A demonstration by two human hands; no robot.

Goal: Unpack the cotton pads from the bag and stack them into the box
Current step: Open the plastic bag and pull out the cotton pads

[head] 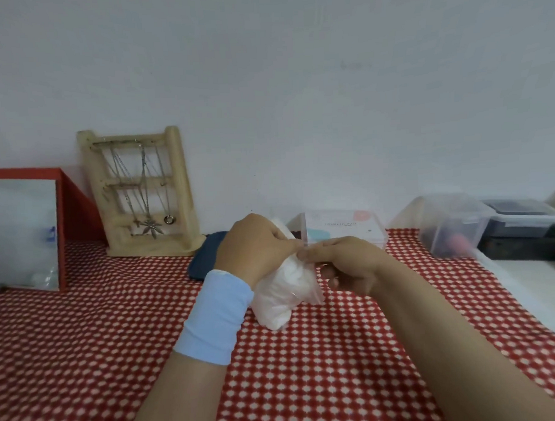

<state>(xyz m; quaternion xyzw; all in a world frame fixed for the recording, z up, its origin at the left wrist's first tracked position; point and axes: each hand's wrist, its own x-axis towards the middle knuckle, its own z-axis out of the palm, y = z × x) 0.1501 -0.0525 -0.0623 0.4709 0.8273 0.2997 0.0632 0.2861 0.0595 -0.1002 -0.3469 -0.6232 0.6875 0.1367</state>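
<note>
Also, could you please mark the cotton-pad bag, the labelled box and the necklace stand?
cotton-pad bag (277, 302): head view, lower bulge.
labelled box (344, 229): head view, labelled face.
necklace stand (183, 182): head view, right post.

Both hands up over the middle of the red-checked tablecloth (85, 346): left hand (255, 243) and right hand (345, 264) pinching the clear bag (279, 293) of cotton pads (274, 309), box (343, 228) at the back edge.

We are holding the bag (281, 289), a clear plastic pouch bulging with white cotton pads (274, 309), between our left hand (255, 246) and right hand (345, 267). Both are pinching its upper edge while its rounded lower end is hanging down toward the worktop (308, 368). The box (344, 231), clear plastic with pink and teal patches on top, is sitting just behind the bag.
</note>
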